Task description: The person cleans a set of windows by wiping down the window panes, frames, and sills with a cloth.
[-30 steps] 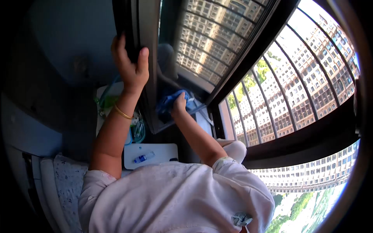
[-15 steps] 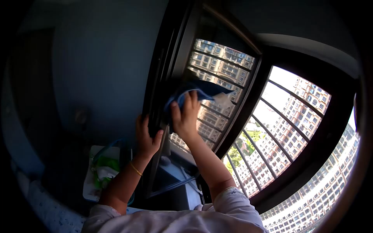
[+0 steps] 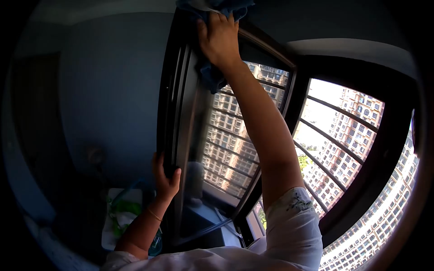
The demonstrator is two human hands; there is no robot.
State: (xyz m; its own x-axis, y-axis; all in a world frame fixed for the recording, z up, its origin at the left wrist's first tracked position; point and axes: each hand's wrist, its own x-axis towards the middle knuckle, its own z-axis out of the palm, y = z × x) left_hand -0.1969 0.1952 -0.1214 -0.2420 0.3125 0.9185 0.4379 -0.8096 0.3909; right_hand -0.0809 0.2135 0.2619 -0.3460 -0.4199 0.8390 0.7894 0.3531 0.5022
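My right hand (image 3: 220, 41) is raised high, its fingers pressing a dark blue cloth (image 3: 212, 77) against the top of the open window sash (image 3: 186, 113). Part of the cloth bunches above the fingertips, and another part hangs below the palm. Lower down, my left hand (image 3: 166, 181) grips the dark outer edge of the same sash, thumb on the near side and fingers around the far side. The fingertips of that hand are partly hidden behind the frame. Buildings and bars show in the sash's glass (image 3: 230, 144).
To the right is a window opening with dark bars (image 3: 337, 144), tall buildings beyond it. At lower left, a white tray or basin (image 3: 108, 226) holds green and white items (image 3: 125, 212). A bluish wall (image 3: 113, 99) stands to the left.
My right hand has moved up with the cloth, from the middle of the glass to the sash's top. My left hand still holds the edge, appearing slightly lower in view.
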